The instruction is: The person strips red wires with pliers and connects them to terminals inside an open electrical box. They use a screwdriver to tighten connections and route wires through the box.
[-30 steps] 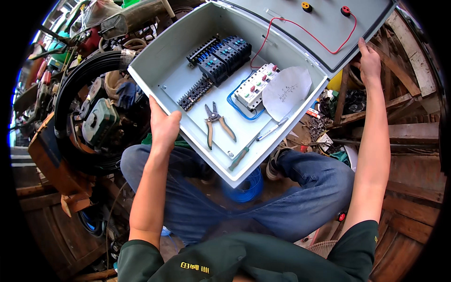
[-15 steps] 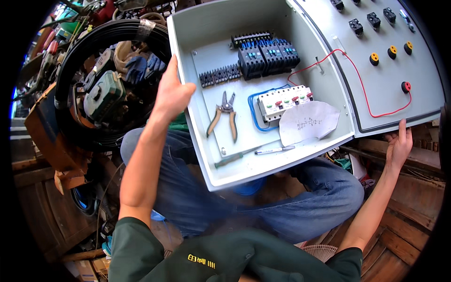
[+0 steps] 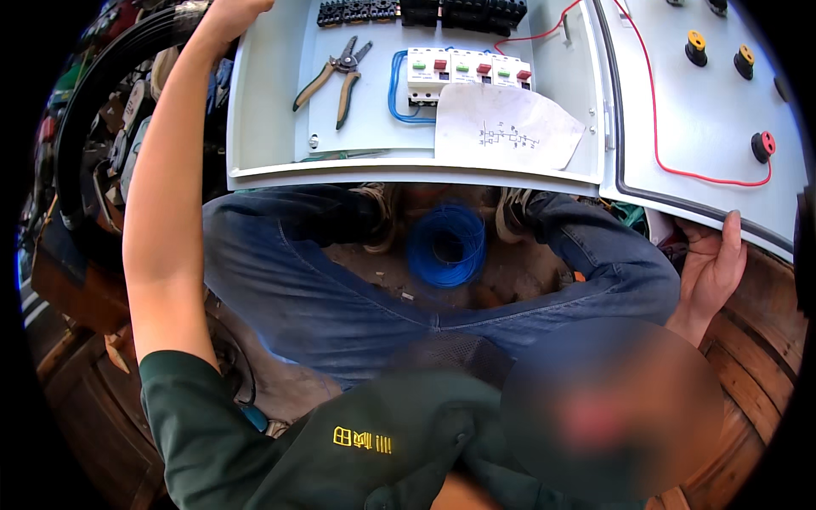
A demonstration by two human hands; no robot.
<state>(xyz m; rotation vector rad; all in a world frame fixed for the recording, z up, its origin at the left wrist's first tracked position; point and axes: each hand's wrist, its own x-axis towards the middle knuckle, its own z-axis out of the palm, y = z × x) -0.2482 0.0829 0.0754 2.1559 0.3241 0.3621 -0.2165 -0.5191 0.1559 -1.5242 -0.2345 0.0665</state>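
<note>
Grey metal electrical enclosure (image 3: 272, 127) lay propped over my knees, its open tray facing up at me and its hinged grey door (image 3: 680, 110) swung out to my right. My left hand (image 3: 223, 15) reached up to the box's far left corner at the top edge of the view; it was cut off there, so I could not tell whether the fingers were curled round the rim or only pressed against it. My right hand (image 3: 712, 265) sat under the door's lower edge, palm up, with the fingers wrapped up over the black rubber seal of that edge, carrying it.

Inside the tray, between my two hands, lay orange-handled pliers (image 3: 333, 75) with the jaws pointing up and to the right, a row of white circuit breakers (image 3: 467, 72) with red and green toggles, a loop of blue wire (image 3: 398, 89) just left of them, and a rounded white paper sheet with a drawn diagram (image 3: 506, 129) resting just below the breakers. A thin red wire (image 3: 671, 166) ran from the tray across the door to a red push button (image 3: 762, 146), with yellow push buttons (image 3: 697, 47) above it.

Below the box, a coil of blue wire (image 3: 446, 245) lay on the ground between my blue-jeaned legs (image 3: 323, 297). I sat on worn wooden planks (image 3: 739, 374); to my left was a heap of black hose and mixed scrap parts (image 3: 102, 153).
</note>
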